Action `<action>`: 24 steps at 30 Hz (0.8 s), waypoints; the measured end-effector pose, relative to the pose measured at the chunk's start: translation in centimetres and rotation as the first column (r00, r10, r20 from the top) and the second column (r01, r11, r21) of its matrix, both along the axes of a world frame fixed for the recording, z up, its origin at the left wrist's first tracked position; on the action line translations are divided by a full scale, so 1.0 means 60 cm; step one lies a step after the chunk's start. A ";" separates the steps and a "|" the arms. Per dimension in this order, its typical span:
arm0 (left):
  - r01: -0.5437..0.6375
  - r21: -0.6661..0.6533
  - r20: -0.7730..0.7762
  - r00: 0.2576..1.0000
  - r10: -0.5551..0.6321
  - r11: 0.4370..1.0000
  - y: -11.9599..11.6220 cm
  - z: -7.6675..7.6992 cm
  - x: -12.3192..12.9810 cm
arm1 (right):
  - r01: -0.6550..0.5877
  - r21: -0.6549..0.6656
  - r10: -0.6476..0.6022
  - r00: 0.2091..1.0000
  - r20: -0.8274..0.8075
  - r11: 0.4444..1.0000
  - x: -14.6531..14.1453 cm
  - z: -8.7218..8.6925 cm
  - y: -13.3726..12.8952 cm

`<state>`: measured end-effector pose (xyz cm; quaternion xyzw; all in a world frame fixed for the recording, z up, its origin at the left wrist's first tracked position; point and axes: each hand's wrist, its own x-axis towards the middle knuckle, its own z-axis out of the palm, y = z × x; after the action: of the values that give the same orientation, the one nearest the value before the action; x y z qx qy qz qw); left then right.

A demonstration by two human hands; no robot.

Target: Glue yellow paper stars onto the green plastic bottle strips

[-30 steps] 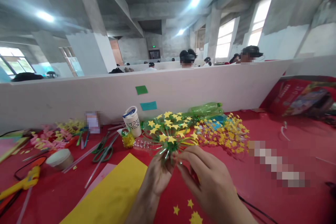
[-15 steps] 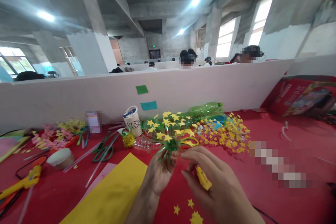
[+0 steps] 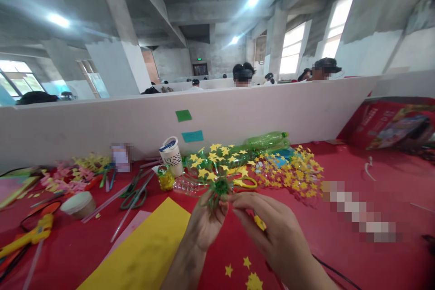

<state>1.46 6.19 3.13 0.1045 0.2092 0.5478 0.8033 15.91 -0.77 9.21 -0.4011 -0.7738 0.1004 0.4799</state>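
Observation:
My left hand (image 3: 206, 223) is closed around a green plastic bottle piece (image 3: 221, 186) cut into thin strips. Yellow paper stars (image 3: 217, 157) sit on the tips of the strips, which fan out above the hand. My right hand (image 3: 277, 219) is at the right edge of this piece, thumb and fingertips drawn together in a pinch; what lies between them is too small to make out. Behind the right hand a yellow object (image 3: 260, 222) is mostly hidden. Loose yellow stars (image 3: 247, 262) lie on the red tabletop below the hands.
Yellow-handled scissors (image 3: 245, 183), green bottles (image 3: 267, 141) and a star-tipped bundle (image 3: 295, 173) lie beyond. Leftward are a yellow sheet (image 3: 142, 249), grey-green scissors (image 3: 134, 197), a white cup (image 3: 171, 158), a tub (image 3: 79, 205) and a yellow glue gun (image 3: 37, 231). A white partition (image 3: 102, 122) stands behind.
My right hand has moved left to the green bottle piece, and its thumb and fingers have closed together. The piece has tilted slightly left in my left hand.

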 end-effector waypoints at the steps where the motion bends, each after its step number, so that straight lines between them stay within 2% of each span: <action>1: 0.001 0.007 -0.001 1.000 -0.001 1.000 0.000 0.000 0.000 | 0.010 0.005 -0.010 1.000 -0.008 1.000 -0.001 -0.004 0.001; 7: 0.009 -0.003 -0.017 1.000 -0.009 1.000 -0.005 0.005 0.001 | 0.059 0.080 -0.053 0.996 -0.069 0.995 -0.006 -0.019 0.001; 17: 0.016 0.003 -0.028 0.999 -0.016 1.000 -0.007 0.008 0.000 | 0.041 0.194 -0.032 0.998 -0.047 0.980 -0.006 -0.002 0.001; 24: 0.045 0.040 0.005 0.999 -0.045 0.998 -0.006 0.009 -0.002 | -0.039 0.126 0.052 0.993 -0.105 0.991 -0.007 0.009 -0.002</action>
<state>1.32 5.85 3.68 0.1238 0.1934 0.5340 0.8137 15.50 -0.87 9.73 -0.3466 -0.7605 0.0845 0.5426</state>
